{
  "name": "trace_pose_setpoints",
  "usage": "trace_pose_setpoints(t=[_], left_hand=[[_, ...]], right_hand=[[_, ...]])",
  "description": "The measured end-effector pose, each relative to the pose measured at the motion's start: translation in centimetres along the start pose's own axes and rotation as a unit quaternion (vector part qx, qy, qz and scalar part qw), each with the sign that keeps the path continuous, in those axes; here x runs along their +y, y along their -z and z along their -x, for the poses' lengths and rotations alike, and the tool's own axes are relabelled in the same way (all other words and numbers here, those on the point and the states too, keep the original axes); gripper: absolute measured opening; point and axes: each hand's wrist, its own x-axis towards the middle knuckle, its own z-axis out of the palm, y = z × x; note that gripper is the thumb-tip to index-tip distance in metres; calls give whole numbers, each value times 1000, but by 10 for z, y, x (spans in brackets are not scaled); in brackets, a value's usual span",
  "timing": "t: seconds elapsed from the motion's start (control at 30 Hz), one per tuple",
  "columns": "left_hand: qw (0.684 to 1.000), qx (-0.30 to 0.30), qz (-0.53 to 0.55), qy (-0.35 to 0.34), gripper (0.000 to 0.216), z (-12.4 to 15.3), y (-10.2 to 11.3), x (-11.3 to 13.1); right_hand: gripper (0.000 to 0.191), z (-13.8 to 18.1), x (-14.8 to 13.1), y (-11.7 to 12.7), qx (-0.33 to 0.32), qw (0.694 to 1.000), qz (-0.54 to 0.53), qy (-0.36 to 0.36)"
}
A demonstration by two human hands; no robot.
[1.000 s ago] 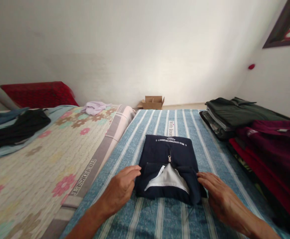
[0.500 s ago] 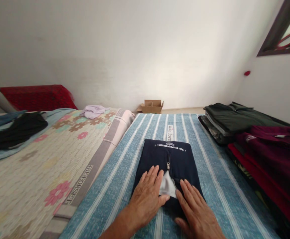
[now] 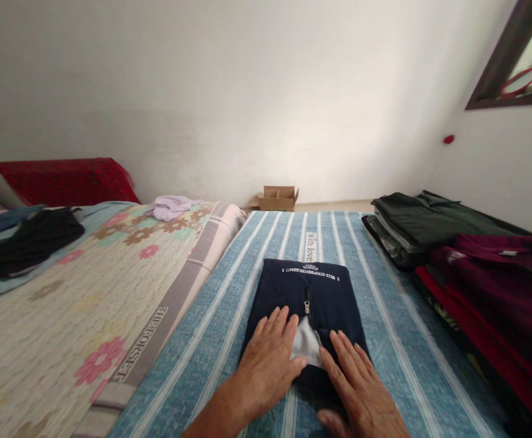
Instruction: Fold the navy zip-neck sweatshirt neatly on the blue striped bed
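A folded navy zip-neck top (image 3: pixel 330 292) lies flat on the blue striped bedsheet (image 3: pixel 220 298). White lettering runs along its far edge, and its silver zip pull (image 3: pixel 307 308) hangs at the centre. Below the zip, the parted collar shows a pale grey lining (image 3: pixel 307 344). My left hand (image 3: pixel 268 353) rests flat with fingers stretched over the left side of the top. On the near right part lies my right hand (image 3: pixel 355 380), its fingers also extended and palm down. Parts of the collar are hidden under both hands.
On the right stand stacks of folded clothes, with a dark green garment (image 3: pixel 439 222) and a maroon one (image 3: pixel 498 267) on top. The flowered bed (image 3: pixel 124 280) at left holds black clothing (image 3: pixel 33 243) and a lilac cloth (image 3: pixel 170 207). A cardboard box (image 3: pixel 279 198) sits by the wall.
The whole view has shifted slightly, with the scene sitting a little lower. Both hands stay flat on the navy top, with almost no movement against it.
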Motion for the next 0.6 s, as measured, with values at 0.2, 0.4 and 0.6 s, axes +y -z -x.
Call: trace_pose_setpoints(t=[0.2, 0.4, 0.6], left_hand=[[998, 50, -37, -10, 54, -25, 8, 29], [995, 86, -34, 47, 69, -52, -26, 33], [992, 106, -3, 73, 78, -54, -33, 32]], right_hand=[[60, -27, 8, 24, 26, 998, -53, -37], [45, -77, 39, 25, -36, 983, -136, -120], [46, -149, 70, -4, -134, 975, -161, -68]])
